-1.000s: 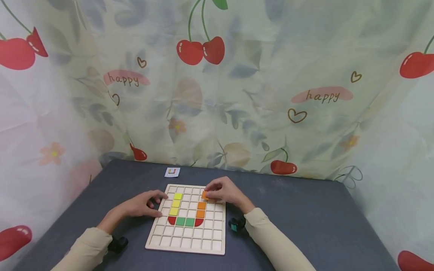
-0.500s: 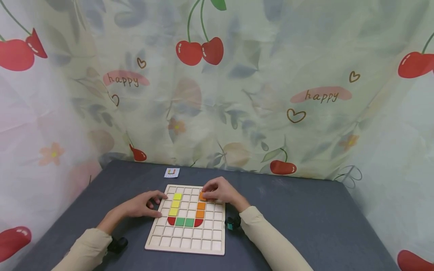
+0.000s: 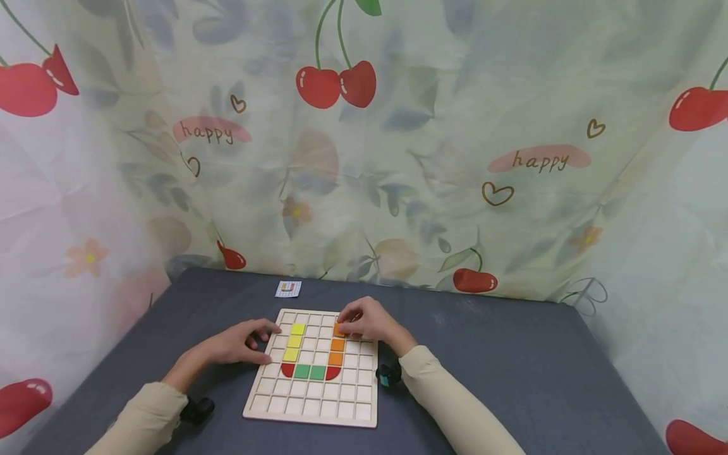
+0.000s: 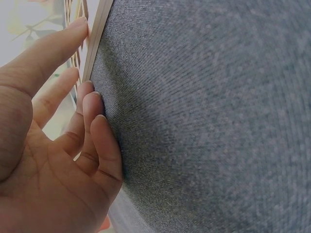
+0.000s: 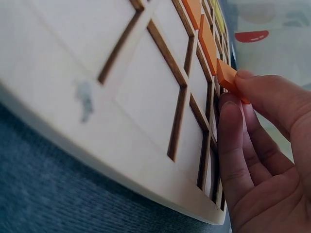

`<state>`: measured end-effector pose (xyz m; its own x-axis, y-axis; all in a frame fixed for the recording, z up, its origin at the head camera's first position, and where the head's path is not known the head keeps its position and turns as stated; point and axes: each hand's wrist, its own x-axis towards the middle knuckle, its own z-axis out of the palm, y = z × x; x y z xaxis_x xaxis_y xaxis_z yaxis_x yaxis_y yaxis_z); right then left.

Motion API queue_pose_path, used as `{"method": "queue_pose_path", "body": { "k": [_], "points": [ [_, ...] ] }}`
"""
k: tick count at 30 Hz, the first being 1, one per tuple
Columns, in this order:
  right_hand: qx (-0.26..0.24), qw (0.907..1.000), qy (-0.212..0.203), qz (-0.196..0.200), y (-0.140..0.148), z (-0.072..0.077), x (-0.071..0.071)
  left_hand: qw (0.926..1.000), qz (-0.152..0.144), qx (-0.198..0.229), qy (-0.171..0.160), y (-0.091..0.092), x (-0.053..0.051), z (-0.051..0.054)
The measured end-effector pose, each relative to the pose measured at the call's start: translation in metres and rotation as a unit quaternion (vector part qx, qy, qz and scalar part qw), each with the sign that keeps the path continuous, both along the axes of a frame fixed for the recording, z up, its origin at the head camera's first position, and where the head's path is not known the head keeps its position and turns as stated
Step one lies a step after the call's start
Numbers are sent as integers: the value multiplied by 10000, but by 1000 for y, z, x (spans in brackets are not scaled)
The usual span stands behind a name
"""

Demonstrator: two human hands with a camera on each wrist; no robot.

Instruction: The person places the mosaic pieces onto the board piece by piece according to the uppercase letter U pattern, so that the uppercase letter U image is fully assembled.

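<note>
A pale wooden grid board (image 3: 309, 404) lies on the dark table. Its cells hold yellow tiles (image 3: 294, 342) on the left, green tiles (image 3: 309, 372) along the bottom, red rounded corner tiles (image 3: 288, 370) and two orange tiles (image 3: 337, 352) on the right. My right hand (image 3: 372, 320) pinches another orange square tile (image 5: 228, 77) above this orange column; in the right wrist view it is tilted, one edge down at the board. At the board's left edge, my left hand (image 3: 239, 342) touches the rim with thumb and forefinger, other fingers (image 4: 104, 145) loosely bent beside it.
A small card (image 3: 288, 289) printed with a coloured grid pattern lies behind the board on the table (image 3: 489, 366). Patterned curtains (image 3: 364, 189) hang around the table's back and sides. Both wrists wear black cameras (image 3: 389, 374).
My right hand has shifted slightly left with the orange tile, bringing it over the column's top. The left hand stays at the board's edge.
</note>
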<state>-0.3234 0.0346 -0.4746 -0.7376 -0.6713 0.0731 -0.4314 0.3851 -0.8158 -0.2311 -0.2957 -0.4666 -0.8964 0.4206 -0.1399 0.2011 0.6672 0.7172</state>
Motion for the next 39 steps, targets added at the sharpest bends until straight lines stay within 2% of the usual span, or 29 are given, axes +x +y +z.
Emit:
{"method": "queue_pose_path", "body": {
  "k": [6, 15, 22, 39],
  "points": [
    [89, 10000, 36, -13, -1, 1, 2, 10000, -25, 9, -4, 0, 0, 0],
    [184, 9990, 380, 112, -2, 0, 4, 9999, -98, 13, 21, -1, 0, -1],
    [324, 9977, 588, 18, -3, -1, 5, 10000, -53, 12, -22, -1, 0, -2],
    [360, 9972, 648, -90, -4, -1, 5, 9999, -54, -60, 143, 1, 1, 1]
  ]
}}
